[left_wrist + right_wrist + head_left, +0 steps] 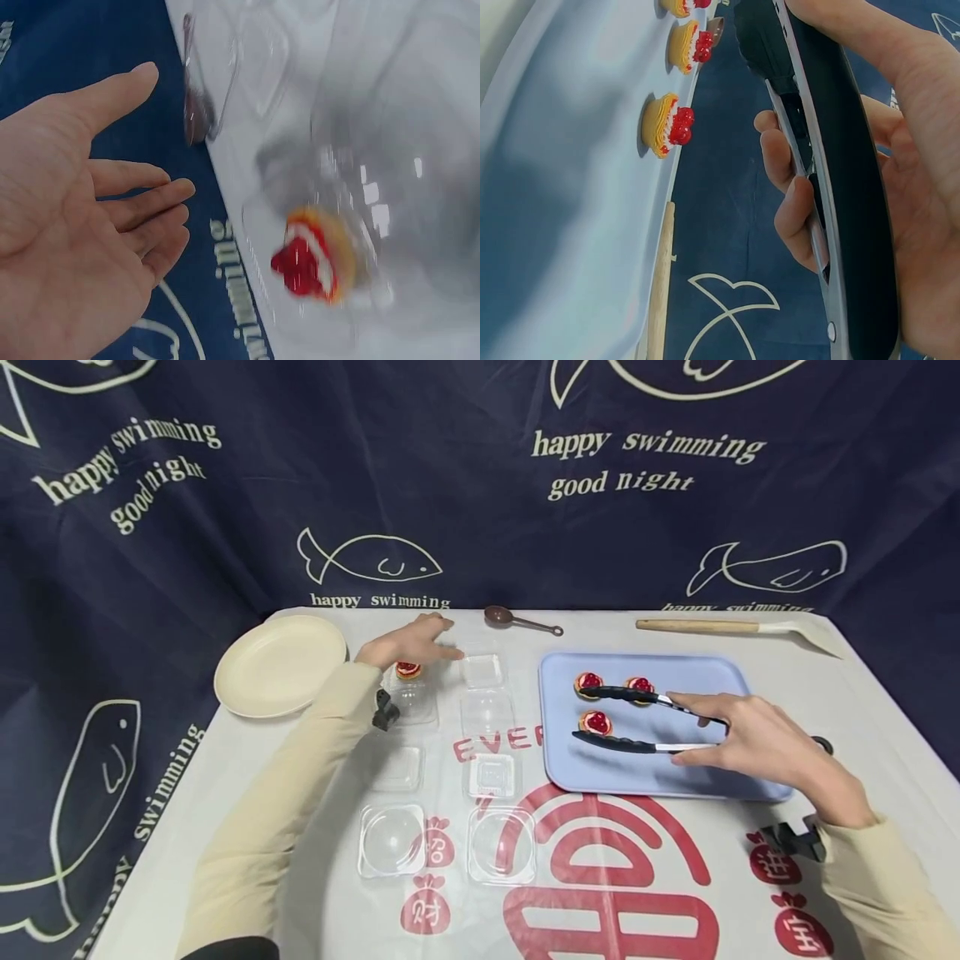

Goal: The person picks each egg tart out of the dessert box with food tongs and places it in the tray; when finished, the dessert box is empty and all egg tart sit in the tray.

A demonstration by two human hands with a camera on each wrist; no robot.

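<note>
My right hand (757,735) grips black-tipped tongs (686,748) over the blue tray (697,677). The tongs' arms are spread apart with nothing pinched. On that tray sit three berry-topped tarts (596,723), partly overlapped by the tongs in the head view. My left hand (412,643) reaches toward the back of the table, fingers loosely extended and empty; the palm (67,202) shows in the left wrist view. Just below this hand, another tart (408,671) sits in a clear plastic container (414,703).
Several clear plastic containers (501,845) stand in two columns left of the tray. A cream plate (281,664) lies at the far left. Along the back edge are a brown measuring spoon (498,617) and a wooden-handled spatula (697,626), near the dark blue curtain (495,510).
</note>
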